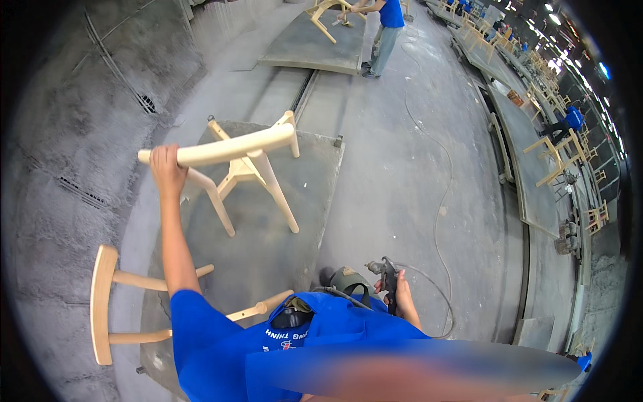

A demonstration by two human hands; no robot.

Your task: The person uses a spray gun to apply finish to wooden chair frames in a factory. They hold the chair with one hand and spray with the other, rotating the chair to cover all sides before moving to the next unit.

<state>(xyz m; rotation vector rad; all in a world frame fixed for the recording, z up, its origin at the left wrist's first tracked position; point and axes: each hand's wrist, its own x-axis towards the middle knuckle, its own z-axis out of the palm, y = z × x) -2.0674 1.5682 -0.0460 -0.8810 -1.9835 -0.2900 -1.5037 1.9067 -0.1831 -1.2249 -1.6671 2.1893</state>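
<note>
My left hand (167,169) is closed around the left end of a curved pale-wood rail. That rail belongs to an unfinished wooden chair frame (241,146), tilted over a grey platform (311,174) with its legs splayed. At my right side, my right hand (404,298) grips a dark spray gun (388,278) with a rounded metal part at its front. Part of its grip is hidden by my fingers. A second pale-wood chair frame (102,305) lies at the lower left, partly covered by my left arm and blue shirt.
A thin hose (450,201) snakes over the dusty floor on the right. Ahead, a person in blue (392,17) works on another chair at a grey platform (315,50). Along the right run long platforms (519,154) with chair frames and other people. A dusty wall (80,147) stands left.
</note>
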